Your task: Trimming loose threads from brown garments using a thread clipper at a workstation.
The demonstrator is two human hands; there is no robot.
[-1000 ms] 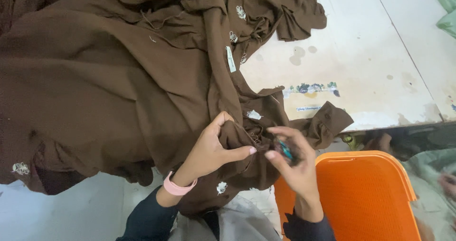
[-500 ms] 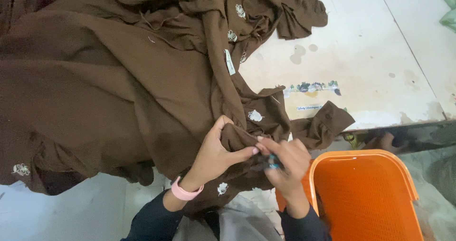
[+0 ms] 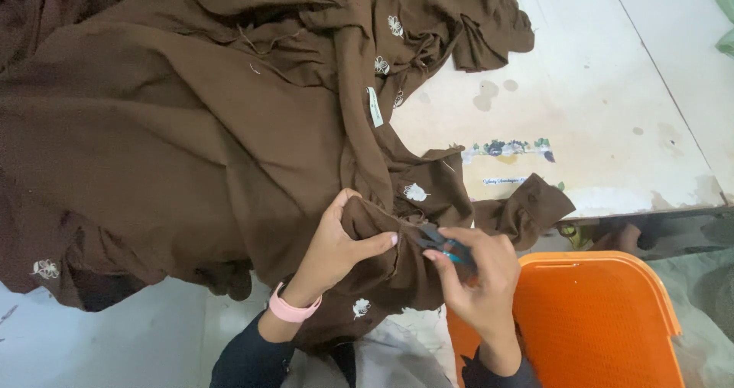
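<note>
A large brown garment (image 3: 191, 128) with small white embroidered flowers lies heaped over the white table (image 3: 612, 105). My left hand (image 3: 336, 243), with a pink wristband, pinches a fold of the brown fabric near the table's front edge. My right hand (image 3: 478, 281) holds a small blue thread snipper (image 3: 443, 246), its dark tips touching the fold just right of my left thumb. A white label (image 3: 375, 107) hangs from a seam higher up.
An orange plastic crate (image 3: 604, 327) stands below the table edge on my right. A printed paper strip (image 3: 508, 149) is stuck on the stained tabletop. Pale green cloth (image 3: 722, 13) shows at the far right corner.
My right hand has moved left with the snipper, bringing its tips onto the fold held by my left hand. The view has shifted slightly.
</note>
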